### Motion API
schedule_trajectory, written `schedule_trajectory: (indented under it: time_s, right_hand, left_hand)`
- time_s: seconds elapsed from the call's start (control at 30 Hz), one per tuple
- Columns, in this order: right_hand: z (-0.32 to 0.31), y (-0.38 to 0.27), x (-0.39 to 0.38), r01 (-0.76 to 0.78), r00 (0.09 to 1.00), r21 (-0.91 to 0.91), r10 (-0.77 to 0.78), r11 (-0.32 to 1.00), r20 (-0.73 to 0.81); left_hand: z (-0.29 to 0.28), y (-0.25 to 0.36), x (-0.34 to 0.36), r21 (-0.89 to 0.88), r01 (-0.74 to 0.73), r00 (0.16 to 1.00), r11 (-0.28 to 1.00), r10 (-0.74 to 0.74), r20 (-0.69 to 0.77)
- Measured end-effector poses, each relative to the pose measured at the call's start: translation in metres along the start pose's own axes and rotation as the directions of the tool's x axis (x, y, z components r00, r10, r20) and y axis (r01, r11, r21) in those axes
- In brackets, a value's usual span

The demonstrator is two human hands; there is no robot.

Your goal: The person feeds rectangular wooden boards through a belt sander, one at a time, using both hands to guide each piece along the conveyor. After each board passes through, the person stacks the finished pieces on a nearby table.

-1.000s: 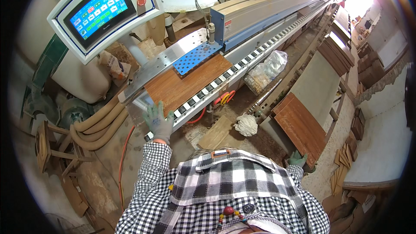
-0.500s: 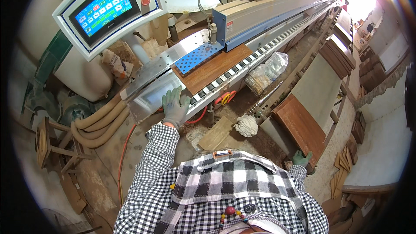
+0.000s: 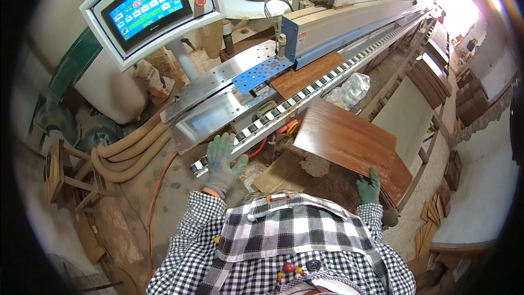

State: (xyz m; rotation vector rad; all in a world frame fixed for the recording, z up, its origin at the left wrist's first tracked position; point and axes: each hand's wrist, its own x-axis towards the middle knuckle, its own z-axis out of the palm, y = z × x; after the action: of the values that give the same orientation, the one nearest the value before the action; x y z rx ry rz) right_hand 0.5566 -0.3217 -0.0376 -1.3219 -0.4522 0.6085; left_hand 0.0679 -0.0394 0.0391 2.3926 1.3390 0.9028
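Just one board (image 3: 343,135) in right hand (image 3: 369,188)

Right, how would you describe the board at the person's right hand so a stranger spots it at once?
Find the long machine running toward the bright far end. Right of its near end, at the gloved right hand, is a brown board. Unlike the stacked boards it overlaps, it juts toward the machine, its left end shining.

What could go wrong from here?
The right hand seems to hold the near board by one edge only, so its far end might dip or swing into the roller rail. The left hand is open at that rail and might get pinched if the board struck there.
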Motion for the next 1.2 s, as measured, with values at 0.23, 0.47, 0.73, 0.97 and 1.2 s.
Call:
schedule_trajectory:
  time_s: [0.23, 0.47, 0.73, 0.97, 1.2]
  right_hand:
    - [0.191, -0.013, 0.006, 0.346, 0.822, -0.522, 0.016, 0.780, 0.569]
    - [0.310, 0.015, -0.001, -0.389, 0.607, -0.010, 0.264, 0.921, 0.750]
    - [0.295, -0.006, 0.021, -0.652, 0.666, 0.230, 0.400, 0.723, 0.629]
    - [0.117, -0.033, 0.026, -0.372, 0.905, 0.239, 0.408, 0.897, -0.122]
    - [-0.058, -0.061, -0.010, -0.416, 0.521, -0.181, 0.070, 0.891, -0.851]
  left_hand:
    - [-0.024, 0.005, -0.025, 0.150, -0.109, 0.988, 0.983, 0.090, 0.127]
    - [-0.027, -0.039, -0.061, 0.264, 0.074, 0.993, 0.962, -0.096, 0.071]
    - [-0.012, -0.065, -0.038, 0.360, 0.266, 0.963, 0.894, -0.231, -0.137]
    - [-0.009, -0.066, -0.003, 0.297, 0.410, 0.912, 0.862, -0.397, -0.106]
    - [-0.008, -0.071, -0.007, 0.309, 0.410, 0.912, 0.858, -0.392, -0.119]
